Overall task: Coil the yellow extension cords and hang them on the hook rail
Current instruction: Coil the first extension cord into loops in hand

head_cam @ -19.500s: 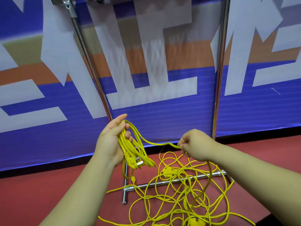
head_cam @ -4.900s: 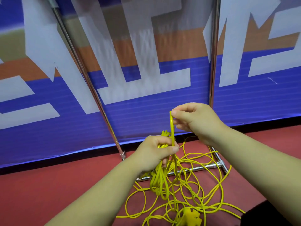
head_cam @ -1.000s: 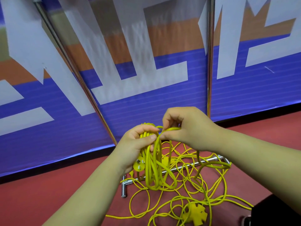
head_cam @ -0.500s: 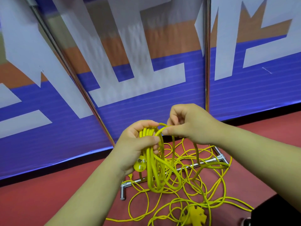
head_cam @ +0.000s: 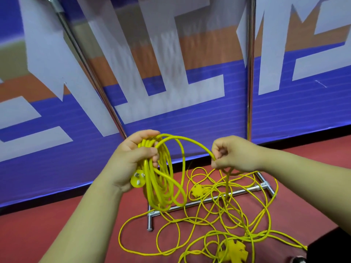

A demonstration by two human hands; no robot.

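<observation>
The left hand (head_cam: 133,158) grips a bunch of cord loops (head_cam: 163,185); the right hand (head_cam: 235,154) pinches the strand (head_cam: 191,142) arching from them. Coiling looks midway: much cord (head_cam: 218,211) lies tangled on the floor (head_cam: 38,234), so next another loop must be drawn across.

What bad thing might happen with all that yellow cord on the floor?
The loose cord lies in a tangle, so the next pull by the right hand may tighten a knot. It also crosses the metal stand base and might snag there. The coil in the left hand holds many loops; one could slip out.
</observation>
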